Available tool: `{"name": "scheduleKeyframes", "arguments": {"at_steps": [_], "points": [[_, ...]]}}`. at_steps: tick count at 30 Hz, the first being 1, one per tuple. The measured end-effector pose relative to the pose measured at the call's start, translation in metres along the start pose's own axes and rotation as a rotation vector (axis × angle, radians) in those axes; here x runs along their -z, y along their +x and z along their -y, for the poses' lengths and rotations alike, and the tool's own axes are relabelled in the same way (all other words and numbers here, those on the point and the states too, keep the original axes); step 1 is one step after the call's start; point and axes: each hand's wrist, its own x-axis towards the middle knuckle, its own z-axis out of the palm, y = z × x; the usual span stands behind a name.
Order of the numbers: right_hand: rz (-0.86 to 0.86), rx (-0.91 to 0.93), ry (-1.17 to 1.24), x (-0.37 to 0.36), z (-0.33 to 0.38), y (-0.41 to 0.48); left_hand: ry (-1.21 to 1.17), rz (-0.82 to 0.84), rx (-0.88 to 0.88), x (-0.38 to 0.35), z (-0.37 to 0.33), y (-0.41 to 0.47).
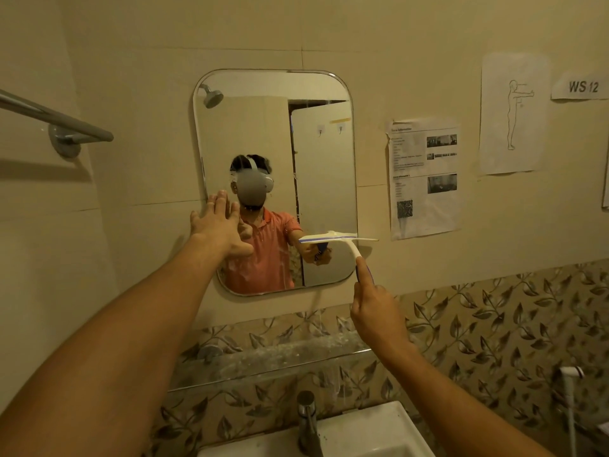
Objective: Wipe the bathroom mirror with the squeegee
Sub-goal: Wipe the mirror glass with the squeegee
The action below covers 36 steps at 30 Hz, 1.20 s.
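The left hand [220,225] lies flat, fingers [224,201] straight, on the mirror's [273,127] left edge, while the right hand [375,311] grips the squeegee [336,239], whose blade overhangs the mirror's lower right edge and may skip, leaving streaks.

Squeegee [342,240]: white, blue blade edge. Wall tiles [131,44]: plain cream. Lower tile band [494,324]: brown leaf pattern. Sink [369,433]: white.
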Motion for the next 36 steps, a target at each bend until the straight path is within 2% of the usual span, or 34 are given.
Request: {"name": "scheduleKeyframes", "arguments": {"at_steps": [19, 36], "points": [[-0.018, -0.021, -0.016, -0.017, -0.009, -0.019, 0.018, -0.05, -0.001, -0.007, 0.002, 0.0], [0.063, -0.05, 0.007, -0.031, -0.017, -0.058, -0.056, -0.128, 0.009, -0.019, 0.0, 0.004]]}}
